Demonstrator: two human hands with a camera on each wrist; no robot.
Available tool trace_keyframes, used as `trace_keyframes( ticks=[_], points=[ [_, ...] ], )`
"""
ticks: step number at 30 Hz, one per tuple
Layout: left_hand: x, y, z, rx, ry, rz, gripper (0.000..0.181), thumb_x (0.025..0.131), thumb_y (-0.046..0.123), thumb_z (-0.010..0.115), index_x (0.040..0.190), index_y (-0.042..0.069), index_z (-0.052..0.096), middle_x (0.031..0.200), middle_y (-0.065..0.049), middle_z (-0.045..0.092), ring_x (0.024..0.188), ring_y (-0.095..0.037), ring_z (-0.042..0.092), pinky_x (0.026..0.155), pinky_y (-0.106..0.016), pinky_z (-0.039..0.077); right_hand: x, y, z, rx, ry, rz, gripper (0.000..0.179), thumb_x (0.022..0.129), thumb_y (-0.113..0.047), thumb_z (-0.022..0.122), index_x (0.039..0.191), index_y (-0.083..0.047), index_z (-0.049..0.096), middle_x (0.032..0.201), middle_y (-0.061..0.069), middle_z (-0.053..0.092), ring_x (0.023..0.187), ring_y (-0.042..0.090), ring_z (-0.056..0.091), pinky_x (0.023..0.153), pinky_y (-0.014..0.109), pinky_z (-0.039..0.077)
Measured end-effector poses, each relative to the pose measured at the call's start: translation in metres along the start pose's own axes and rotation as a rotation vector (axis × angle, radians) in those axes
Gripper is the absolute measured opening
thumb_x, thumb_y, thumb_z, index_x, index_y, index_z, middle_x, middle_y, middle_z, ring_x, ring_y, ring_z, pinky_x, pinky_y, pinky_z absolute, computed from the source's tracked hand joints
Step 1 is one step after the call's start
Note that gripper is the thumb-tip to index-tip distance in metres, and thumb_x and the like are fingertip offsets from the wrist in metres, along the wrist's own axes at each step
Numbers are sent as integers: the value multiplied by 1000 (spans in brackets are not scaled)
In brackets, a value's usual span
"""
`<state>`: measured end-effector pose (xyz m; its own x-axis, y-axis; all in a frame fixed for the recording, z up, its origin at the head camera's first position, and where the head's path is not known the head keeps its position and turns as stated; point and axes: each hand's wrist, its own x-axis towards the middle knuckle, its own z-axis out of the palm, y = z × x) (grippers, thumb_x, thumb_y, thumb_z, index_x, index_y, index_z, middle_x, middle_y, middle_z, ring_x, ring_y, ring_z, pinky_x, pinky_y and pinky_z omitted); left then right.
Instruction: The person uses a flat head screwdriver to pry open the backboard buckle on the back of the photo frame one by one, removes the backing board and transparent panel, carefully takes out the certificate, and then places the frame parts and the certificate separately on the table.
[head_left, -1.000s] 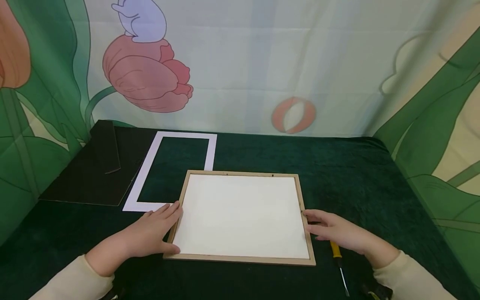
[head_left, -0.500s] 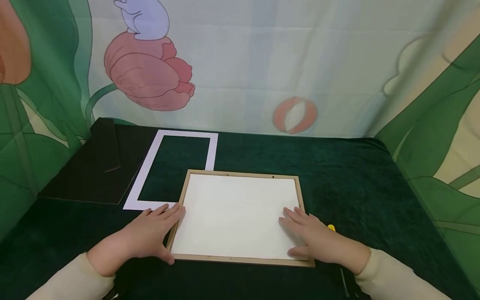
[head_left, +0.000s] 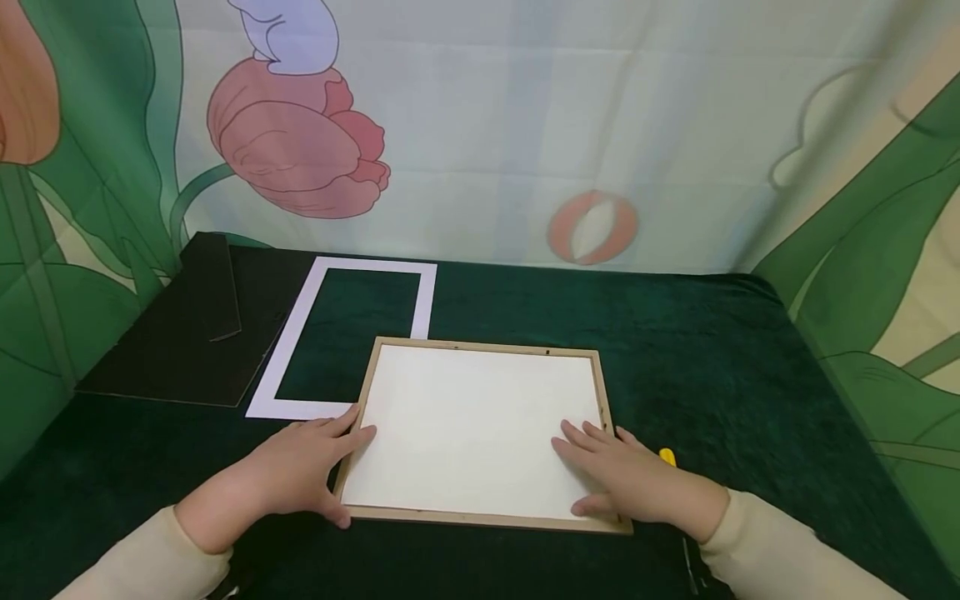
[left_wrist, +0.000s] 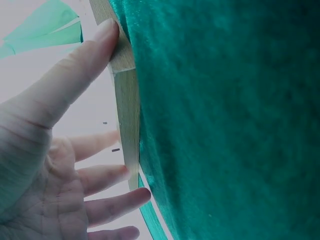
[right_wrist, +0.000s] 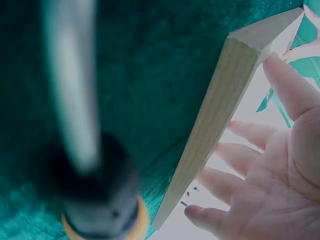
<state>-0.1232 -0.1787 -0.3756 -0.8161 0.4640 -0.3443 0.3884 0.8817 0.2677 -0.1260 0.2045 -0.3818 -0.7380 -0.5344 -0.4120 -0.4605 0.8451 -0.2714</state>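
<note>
A light wooden picture frame (head_left: 480, 518) lies flat in the middle of the table, a white sheet (head_left: 472, 433) filling its inside. My left hand (head_left: 296, 467) rests at its left side, the thumb by the near left corner and the fingers spread along that edge. In the left wrist view the thumb (left_wrist: 75, 75) touches the wooden rim. Over the right side my right hand (head_left: 626, 475) lies palm down, fingers spread across the sheet and rim. The right wrist view has these fingers (right_wrist: 235, 157) straight, beside the frame's corner.
A white mat border (head_left: 300, 408) lies behind the picture frame, partly under or behind its left corner. Further left is a black backing board (head_left: 172, 358) with a stand flap. A screwdriver with a yellow handle (head_left: 667, 457) lies right of the frame, partly hidden by my right arm.
My right hand has moved left from the frame's right edge onto the sheet and rim. The left hand stays at the left edge, its fingers shifting slightly.
</note>
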Motion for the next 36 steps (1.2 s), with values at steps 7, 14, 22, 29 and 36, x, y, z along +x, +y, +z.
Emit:
trace_keyframes(
  ticks=[7,14,22,29,36],
  points=[
    [1,1,-1,-24,-3,-16,108,53,50,86,142,11,39,148,-17,30,124,-40,42,95,-59,36,1,-3,-1,-46,41,13,78,81,-41,69,144,-11,36,149,7,31,136,30,27,102,64,20],
    [3,1,0,-25,-7,-19,110,53,49,86,143,10,37,148,-17,30,123,-39,42,94,-58,37,2,-5,1,-95,20,47,82,79,-50,68,145,-14,35,150,5,30,136,28,28,100,65,21],
    [3,0,-1,-27,-16,-21,112,53,48,86,145,10,34,149,-17,29,123,-39,44,94,-58,38,3,-4,4,-98,7,49,85,77,-56,65,145,-14,34,151,3,27,137,28,24,101,65,20],
    [2,2,-2,-44,-12,-25,115,54,46,87,146,9,29,149,-16,28,121,-37,46,92,-57,39,3,-6,1,-124,22,45,82,79,-52,67,144,-12,36,149,5,31,135,29,29,99,66,21],
    [2,3,-2,-42,-16,-30,115,54,45,87,146,9,30,149,-16,28,120,-37,46,92,-57,40,1,-6,-1,-124,1,34,88,77,-58,65,145,-13,34,151,5,28,137,29,25,99,67,20]
  ],
)
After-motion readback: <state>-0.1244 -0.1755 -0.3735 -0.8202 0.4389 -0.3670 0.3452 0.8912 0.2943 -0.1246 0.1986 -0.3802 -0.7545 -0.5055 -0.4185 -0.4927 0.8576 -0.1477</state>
